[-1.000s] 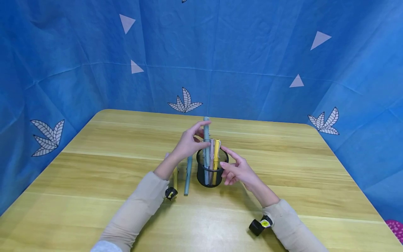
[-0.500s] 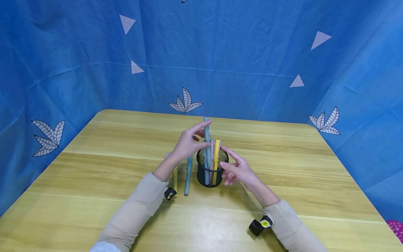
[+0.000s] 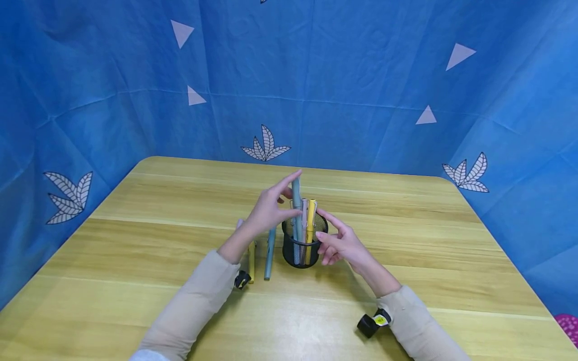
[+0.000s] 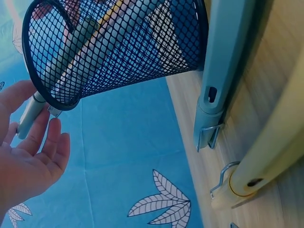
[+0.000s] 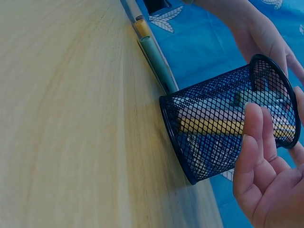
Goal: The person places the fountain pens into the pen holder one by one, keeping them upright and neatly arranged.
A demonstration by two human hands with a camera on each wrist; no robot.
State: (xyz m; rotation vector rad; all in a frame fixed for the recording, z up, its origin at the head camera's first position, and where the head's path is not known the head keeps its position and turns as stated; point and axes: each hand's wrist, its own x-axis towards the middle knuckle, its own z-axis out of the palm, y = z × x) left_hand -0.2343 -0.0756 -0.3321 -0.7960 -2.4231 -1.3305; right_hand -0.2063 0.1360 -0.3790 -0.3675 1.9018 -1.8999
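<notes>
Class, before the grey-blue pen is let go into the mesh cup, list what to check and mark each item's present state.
1. Left hand pinches the grey-blue pen: ok.
2. Pen's lower end inside the mesh cup: ok.
3. Cup upright on the table: ok.
4. Right hand beside the cup; touching it: cannot tell.
5. Room beside the yellow pen in the cup: ok.
6. Pen tip at the cup's bottom: cannot tell.

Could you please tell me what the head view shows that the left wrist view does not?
Only the head view shows both forearms, the right hand beside the holder, the whole table and the left hand pinching the grey-blue pen. Only the left wrist view shows the wire clips of the two pens lying flat: blue pen and yellow pen. Both show the mesh pen holder and blue backdrop.
</notes>
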